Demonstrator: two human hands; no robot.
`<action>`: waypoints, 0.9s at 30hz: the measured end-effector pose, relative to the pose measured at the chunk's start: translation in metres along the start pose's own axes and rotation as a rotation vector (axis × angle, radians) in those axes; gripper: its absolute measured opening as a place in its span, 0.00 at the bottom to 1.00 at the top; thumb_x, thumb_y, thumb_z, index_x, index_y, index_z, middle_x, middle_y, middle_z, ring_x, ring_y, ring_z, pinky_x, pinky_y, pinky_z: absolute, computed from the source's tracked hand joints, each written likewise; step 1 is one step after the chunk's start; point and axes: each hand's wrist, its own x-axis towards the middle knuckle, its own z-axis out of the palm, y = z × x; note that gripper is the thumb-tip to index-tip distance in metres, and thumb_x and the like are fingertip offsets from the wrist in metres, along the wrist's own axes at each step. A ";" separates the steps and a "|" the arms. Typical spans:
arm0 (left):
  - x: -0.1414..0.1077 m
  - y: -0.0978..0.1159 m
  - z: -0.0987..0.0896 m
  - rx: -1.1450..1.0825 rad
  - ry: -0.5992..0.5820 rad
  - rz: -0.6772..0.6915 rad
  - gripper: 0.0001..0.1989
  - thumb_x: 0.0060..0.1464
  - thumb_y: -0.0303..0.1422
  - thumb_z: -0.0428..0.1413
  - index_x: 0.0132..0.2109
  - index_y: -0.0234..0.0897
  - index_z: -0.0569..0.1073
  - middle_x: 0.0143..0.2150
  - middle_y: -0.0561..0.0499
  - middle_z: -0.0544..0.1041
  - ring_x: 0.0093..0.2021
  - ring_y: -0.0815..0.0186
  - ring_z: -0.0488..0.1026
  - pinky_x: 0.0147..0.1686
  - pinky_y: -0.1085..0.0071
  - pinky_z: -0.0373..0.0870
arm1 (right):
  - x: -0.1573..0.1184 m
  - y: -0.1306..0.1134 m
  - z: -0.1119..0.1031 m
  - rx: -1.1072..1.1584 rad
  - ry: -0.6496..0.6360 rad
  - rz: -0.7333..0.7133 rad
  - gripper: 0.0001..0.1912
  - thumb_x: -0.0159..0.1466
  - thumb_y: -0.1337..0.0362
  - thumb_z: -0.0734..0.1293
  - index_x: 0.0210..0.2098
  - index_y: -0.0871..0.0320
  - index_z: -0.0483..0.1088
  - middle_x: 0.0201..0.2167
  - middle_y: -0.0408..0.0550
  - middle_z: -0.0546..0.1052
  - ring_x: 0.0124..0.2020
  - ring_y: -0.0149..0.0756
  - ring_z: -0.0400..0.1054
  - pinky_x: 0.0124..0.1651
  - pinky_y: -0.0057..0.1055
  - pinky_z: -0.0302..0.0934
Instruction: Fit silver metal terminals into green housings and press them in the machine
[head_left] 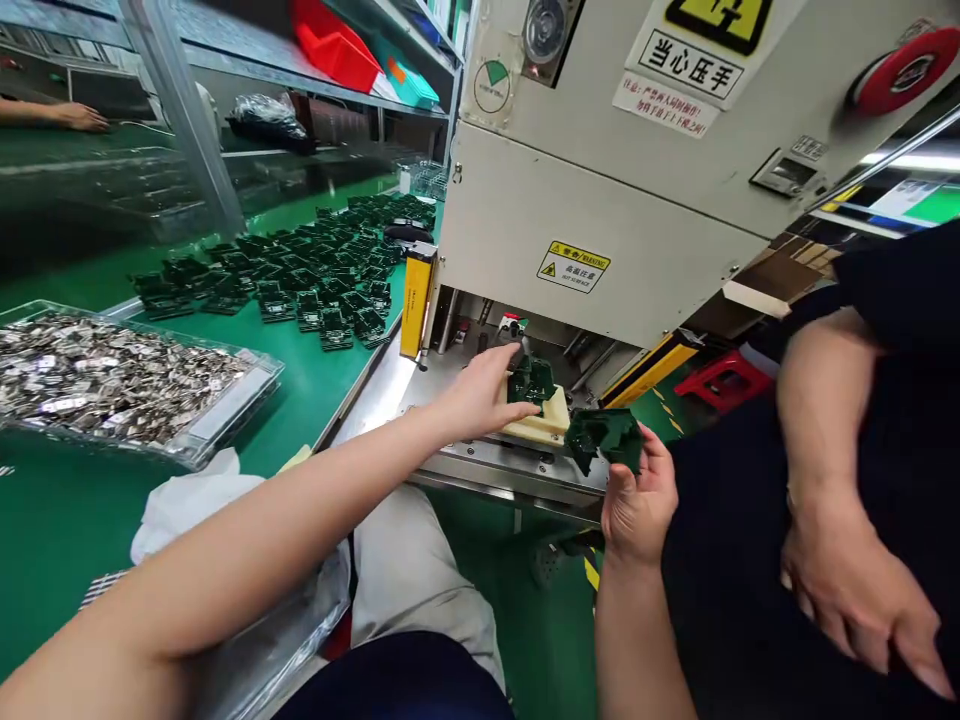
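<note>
Left grip (480,395): fingers pressed together and extended, fingertips touching a green circuit board (531,382); whether they pinch it cannot be told. The board sits on a cream fixture block (534,428) inside the opening of a press machine (600,235).

Right grip (637,505): fingers curled, thumb and fingers pinching a second green circuit board (606,440), held just beside the block over the machine's steel bed (517,468).

Yellow safety light-curtain posts (417,300) flank the opening. On the green tabletop (337,390), left of the machine: many green circuit boards (277,275) in a loose spread, and a clear plastic tray (259,385) heaped with small metal parts (112,380).

Right of the person: a co-worker's hand (855,590) below a dark sleeve. Far left: another hand (79,117) on the tabletop.
</note>
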 end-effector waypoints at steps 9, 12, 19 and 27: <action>0.003 -0.009 -0.014 -0.418 0.200 -0.213 0.31 0.42 0.39 0.67 0.53 0.31 0.71 0.44 0.42 0.77 0.46 0.57 0.74 0.51 0.56 0.71 | 0.060 0.012 0.037 -0.191 -0.271 -0.120 0.38 0.51 0.48 0.77 0.55 0.59 0.64 0.48 0.57 0.74 0.50 0.48 0.69 0.55 0.45 0.62; -0.046 -0.016 -0.060 -0.417 0.248 -0.311 0.31 0.42 0.42 0.66 0.52 0.34 0.71 0.49 0.43 0.76 0.53 0.54 0.71 0.56 0.54 0.66 | 0.075 0.016 0.051 -0.346 -0.458 -0.136 0.36 0.52 0.51 0.77 0.55 0.57 0.66 0.48 0.53 0.74 0.49 0.47 0.69 0.57 0.46 0.61; -0.158 -0.054 -0.103 -0.329 0.004 -0.631 0.32 0.35 0.39 0.70 0.51 0.43 0.75 0.54 0.44 0.75 0.55 0.47 0.71 0.57 0.48 0.66 | 0.083 0.015 0.064 -0.416 -0.745 0.014 0.34 0.53 0.52 0.76 0.56 0.54 0.66 0.47 0.50 0.77 0.52 0.50 0.70 0.58 0.49 0.59; -0.159 -0.087 -0.080 -0.313 -0.240 -0.474 0.27 0.39 0.36 0.69 0.50 0.45 0.75 0.70 0.43 0.55 0.60 0.52 0.69 0.60 0.51 0.62 | 0.038 0.032 -0.017 -0.689 -0.041 -0.024 0.37 0.60 0.39 0.64 0.58 0.60 0.65 0.58 0.61 0.68 0.58 0.54 0.62 0.58 0.54 0.58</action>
